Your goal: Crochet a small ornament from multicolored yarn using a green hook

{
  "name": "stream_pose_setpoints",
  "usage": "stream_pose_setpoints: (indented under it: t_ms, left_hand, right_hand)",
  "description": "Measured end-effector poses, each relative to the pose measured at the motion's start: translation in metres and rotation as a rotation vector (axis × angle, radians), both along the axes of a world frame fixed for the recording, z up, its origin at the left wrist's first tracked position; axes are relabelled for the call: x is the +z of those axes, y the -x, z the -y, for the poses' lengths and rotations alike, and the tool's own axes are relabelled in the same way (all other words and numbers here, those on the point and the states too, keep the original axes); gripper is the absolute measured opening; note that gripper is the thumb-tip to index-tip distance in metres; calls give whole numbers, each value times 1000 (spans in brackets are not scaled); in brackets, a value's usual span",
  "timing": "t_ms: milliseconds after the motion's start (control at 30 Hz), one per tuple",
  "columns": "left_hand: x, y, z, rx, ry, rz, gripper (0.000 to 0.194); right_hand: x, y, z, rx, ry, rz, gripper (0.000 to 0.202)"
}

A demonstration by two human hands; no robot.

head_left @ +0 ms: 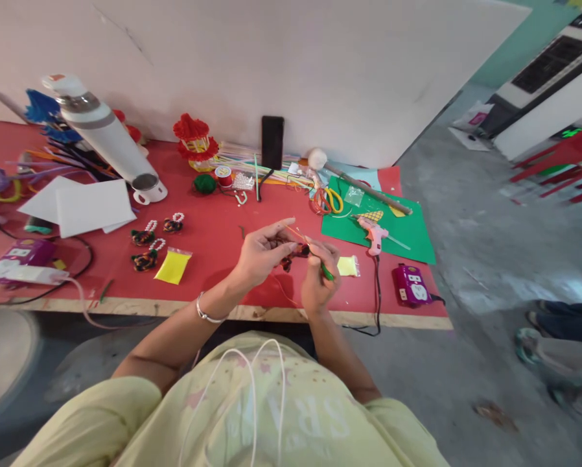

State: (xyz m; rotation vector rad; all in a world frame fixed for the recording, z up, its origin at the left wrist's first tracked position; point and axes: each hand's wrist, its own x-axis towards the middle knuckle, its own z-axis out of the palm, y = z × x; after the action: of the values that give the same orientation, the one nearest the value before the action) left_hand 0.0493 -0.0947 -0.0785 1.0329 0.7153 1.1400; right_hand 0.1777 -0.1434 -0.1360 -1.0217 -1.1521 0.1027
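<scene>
My left hand (260, 253) is closed in a pinch on a small dark yarn piece (286, 263), with an orange strand rising near the fingertips. My right hand (320, 275) is closed around a slim tool with a green handle (326, 271), its tip close to the yarn piece. Fingers partly hide both the tip and the work. A thin red thread hangs below, between the wrists. To the left on the red table (213, 240) lie several dark multicoloured yarn pieces with white bead loops (145, 259), beside a yellow packet (173, 266).
At right, a pink glue gun (372, 235) rests on green sheet (417, 227), near scissors (333, 201) and a purple power socket (412, 285). A phone (272, 143) leans on the wall. Left stand a white flask (99, 133), a mug (150, 189) and white sheets (94, 207).
</scene>
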Motion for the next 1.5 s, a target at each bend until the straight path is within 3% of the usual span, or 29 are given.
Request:
stream_pose_setpoints:
  t_ms: [167,367,567,800,1000,1133,1233,1400,1500]
  left_hand:
    - [4,7,-5,-137,190,89,59]
    - [16,26,-18,-295,233,14,54]
    - [20,32,-24,-324,188,-52,52]
    - [15,31,-25,-295,109,-109,53]
    - [11,26,-24,-100,-41,-206,54]
    - [8,22,-25,-39,-57,-181,57]
    - [6,16,-24,-11,-9,-106,63]
    - [5,4,-15,48,57,-10,64]
    - [8,4,-10,4,127,58,62]
  right_hand:
    - [2,-1,-7,79,-6,-150,14]
    - [3,-34,-31,527,220,-365,33]
    - [19,-61,-39,781,293,-295,28]
    - [38,-80,-39,866,361,-95,27]
    - [52,-82,-32,727,342,134,24]
    - [51,-69,-23,563,183,357,19]
    - [43,-54,-15,413,86,443,21]
    - [19,-25,-2,35,30,479,28]
    - [1,-18,0,-57,-34,458,33]
